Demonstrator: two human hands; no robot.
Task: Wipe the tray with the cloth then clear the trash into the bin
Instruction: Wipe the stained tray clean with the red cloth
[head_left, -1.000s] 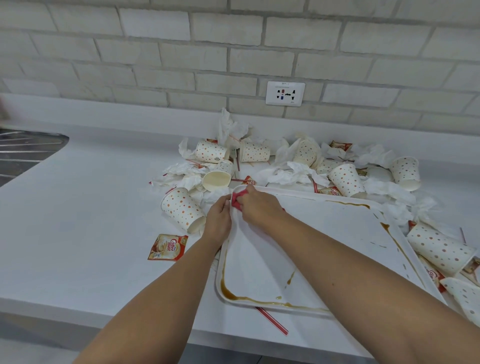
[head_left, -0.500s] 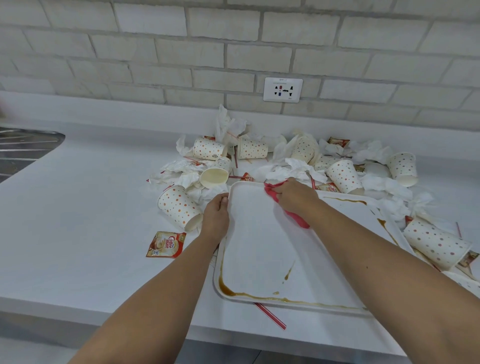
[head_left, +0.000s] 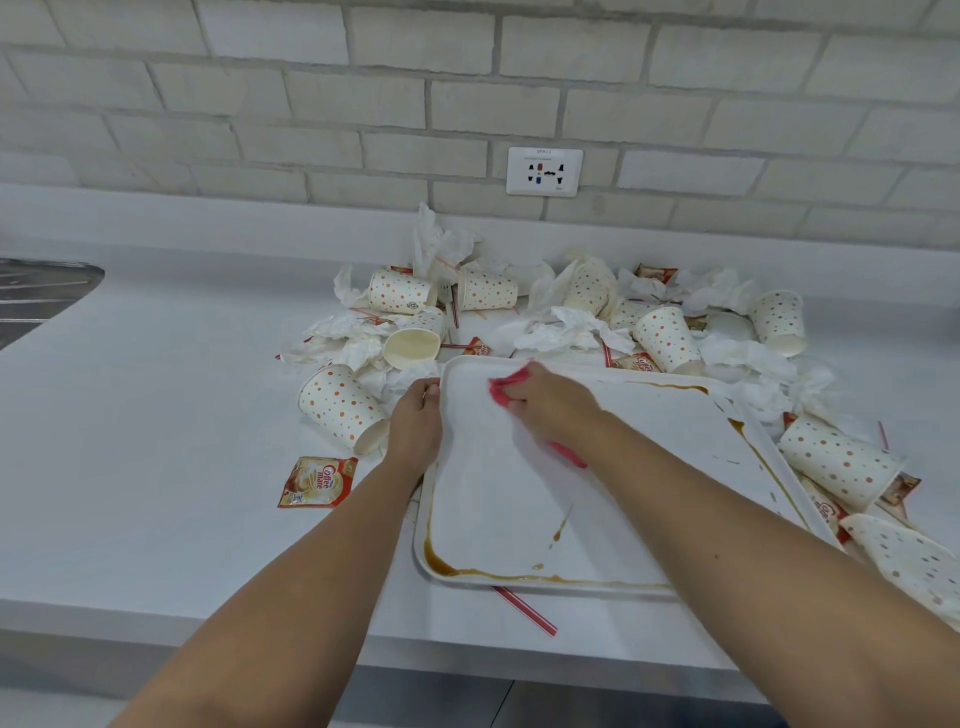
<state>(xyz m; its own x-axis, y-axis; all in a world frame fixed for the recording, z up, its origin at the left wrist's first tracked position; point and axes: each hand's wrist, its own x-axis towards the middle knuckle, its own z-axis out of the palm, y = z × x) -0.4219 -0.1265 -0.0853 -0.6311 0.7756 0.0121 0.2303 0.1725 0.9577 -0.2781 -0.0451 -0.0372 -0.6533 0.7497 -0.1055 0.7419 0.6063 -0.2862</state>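
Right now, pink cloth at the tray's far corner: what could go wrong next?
The brown liquid along the near rim of the white plastic tray could be pushed onto the white counter. The tray sits on a red-striped straw, so it may rock despite the left hand holding it.

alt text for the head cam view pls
A person's right hand grips a pink cloth against a white tray streaked with brown liquid along its edges, while the left hand holds the tray's left rim. Dotted paper cups, crumpled napkins and sachets litter the white counter around it.
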